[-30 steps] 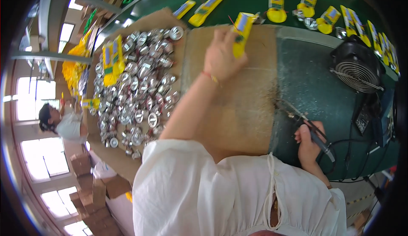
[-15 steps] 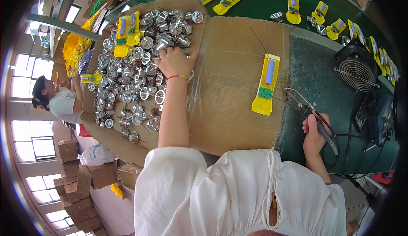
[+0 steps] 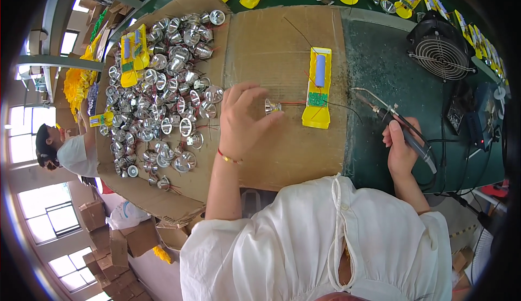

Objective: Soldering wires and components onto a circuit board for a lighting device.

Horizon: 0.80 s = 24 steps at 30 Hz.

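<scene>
My left hand (image 3: 241, 119) pinches a small silver cone-shaped reflector (image 3: 271, 106) on the brown cardboard sheet (image 3: 282, 154), just left of the open yellow plastic torch casing (image 3: 317, 87) with its blue cell; bare cardboard lies open below them. My right hand (image 3: 400, 148) is clamped round a black soldering iron (image 3: 404, 133) over the dark green desk (image 3: 380, 68), tip well clear of the casing. The heap of silver reflectors (image 3: 163, 89) crowds the sheet's left edge; thin wires by the casing are hard to trace

Assembly workshop, soldering iron (image 3: 404, 130), reflector pile (image 3: 163, 89)
</scene>
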### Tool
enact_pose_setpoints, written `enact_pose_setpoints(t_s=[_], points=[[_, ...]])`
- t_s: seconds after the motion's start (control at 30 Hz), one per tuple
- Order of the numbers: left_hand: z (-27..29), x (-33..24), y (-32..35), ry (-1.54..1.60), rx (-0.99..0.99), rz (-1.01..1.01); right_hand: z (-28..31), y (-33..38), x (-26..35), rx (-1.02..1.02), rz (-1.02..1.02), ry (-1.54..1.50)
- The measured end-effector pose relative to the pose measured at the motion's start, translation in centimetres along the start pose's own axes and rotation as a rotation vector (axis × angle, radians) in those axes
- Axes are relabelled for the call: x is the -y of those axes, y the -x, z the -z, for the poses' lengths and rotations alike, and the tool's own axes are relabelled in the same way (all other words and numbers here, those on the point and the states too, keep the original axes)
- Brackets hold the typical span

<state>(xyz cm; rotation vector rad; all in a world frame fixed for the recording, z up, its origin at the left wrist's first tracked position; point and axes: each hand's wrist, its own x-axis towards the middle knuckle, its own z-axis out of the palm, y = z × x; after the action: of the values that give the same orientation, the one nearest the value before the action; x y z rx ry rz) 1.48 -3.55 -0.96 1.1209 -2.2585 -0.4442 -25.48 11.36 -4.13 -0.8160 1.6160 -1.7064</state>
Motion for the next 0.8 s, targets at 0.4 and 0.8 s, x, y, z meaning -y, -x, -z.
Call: enact_pose_setpoints(t_s=[0.4,0.8], points=[[-2.7,-3.0,-0.6,0.233,0.046,0.26,0.4,0.7,0.6,-0.016,0.022,-0.028],[-6.0,-4.6,1.9,0.338,-0.106,0.329,-3.6,0.6,0.1,0.19,0.053,0.05]])
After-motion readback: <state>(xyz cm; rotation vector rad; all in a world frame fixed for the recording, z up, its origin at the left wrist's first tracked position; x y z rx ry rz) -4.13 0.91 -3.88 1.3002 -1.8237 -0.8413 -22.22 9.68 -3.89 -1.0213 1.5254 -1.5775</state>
